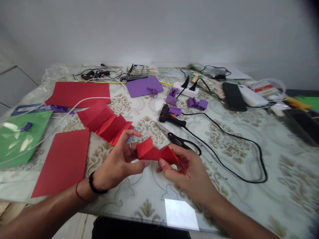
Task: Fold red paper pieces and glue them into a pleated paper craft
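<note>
Both hands hold a folded piece of red paper (154, 152) just above the table, near its front edge. My left hand (119, 162) pinches the paper's left end between thumb and fingers. My right hand (189, 169) grips its right end, thumb on top. An accordion-folded red sheet (106, 122) lies just beyond my left hand. Black-handled scissors (178, 139) rest on the table right behind my right hand.
Flat red sheets (62, 162) (79, 93) and a green sheet (17, 136) lie at left. A purple sheet (144, 85), folded purple pieces (198, 103), a black glue gun (170, 118) with a looping cord (249, 146), a power strip (185, 89) and phones (233, 96) sit further back and right.
</note>
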Tool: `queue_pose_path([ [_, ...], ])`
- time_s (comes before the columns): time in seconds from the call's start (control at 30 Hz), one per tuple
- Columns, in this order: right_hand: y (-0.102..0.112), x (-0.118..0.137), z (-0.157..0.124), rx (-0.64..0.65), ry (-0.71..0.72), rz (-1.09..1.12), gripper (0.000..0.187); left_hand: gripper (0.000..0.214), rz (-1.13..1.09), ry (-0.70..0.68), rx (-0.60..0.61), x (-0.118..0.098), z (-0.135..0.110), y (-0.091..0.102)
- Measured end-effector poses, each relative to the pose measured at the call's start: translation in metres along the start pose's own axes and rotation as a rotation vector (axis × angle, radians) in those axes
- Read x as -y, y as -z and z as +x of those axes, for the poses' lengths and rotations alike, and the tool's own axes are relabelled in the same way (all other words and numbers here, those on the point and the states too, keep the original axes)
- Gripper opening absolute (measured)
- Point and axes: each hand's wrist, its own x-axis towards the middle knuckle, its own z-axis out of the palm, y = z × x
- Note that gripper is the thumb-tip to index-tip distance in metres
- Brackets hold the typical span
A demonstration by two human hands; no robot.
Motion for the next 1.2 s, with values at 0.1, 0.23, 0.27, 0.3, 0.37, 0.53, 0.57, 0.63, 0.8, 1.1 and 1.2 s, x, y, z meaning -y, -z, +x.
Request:
queue_pose_path([
  [0.1,-0.004,0.000,-0.001,0.010,-0.007,-0.006,0.020,0.048,0.035,0.005,-0.050,-0.003,0.000,-0.001],
  [0.23,-0.002,0.005,0.001,0.012,-0.015,-0.006,0.015,0.047,0.081,0.013,-0.098,-0.008,0.000,0.001],
  [0.27,-0.001,0.006,0.002,0.007,-0.014,-0.012,0.015,0.047,0.087,0.008,-0.103,-0.008,0.000,0.002],
  [0.3,0.000,0.007,0.002,0.004,-0.014,-0.018,0.016,0.047,0.092,-0.002,-0.107,-0.008,0.000,0.003],
  [0.37,0.000,0.007,0.002,-0.011,-0.016,-0.023,0.018,0.047,0.099,-0.020,-0.114,-0.007,-0.001,0.004],
  [0.53,0.001,0.006,0.001,-0.029,0.012,-0.056,0.019,0.047,0.098,-0.022,-0.127,-0.007,0.000,0.006],
  [0.57,0.002,0.007,0.001,-0.035,0.014,-0.059,0.019,0.047,0.100,-0.027,-0.125,-0.008,0.001,0.008],
  [0.63,0.004,0.010,0.001,-0.057,0.008,-0.055,0.018,0.046,0.104,-0.056,-0.132,-0.009,0.002,0.012],
  [0.8,0.010,0.016,0.002,-0.055,-0.008,-0.053,0.019,0.047,0.083,-0.096,-0.110,-0.008,0.003,0.020],
  [1.1,0.007,-0.007,-0.001,0.209,-0.043,-0.055,0.016,0.066,0.086,0.108,0.036,0.001,-0.002,0.004],
  [1.2,0.004,-0.009,-0.001,0.198,-0.020,-0.059,0.018,0.058,0.136,0.092,-0.008,0.002,-0.004,0.001],
])
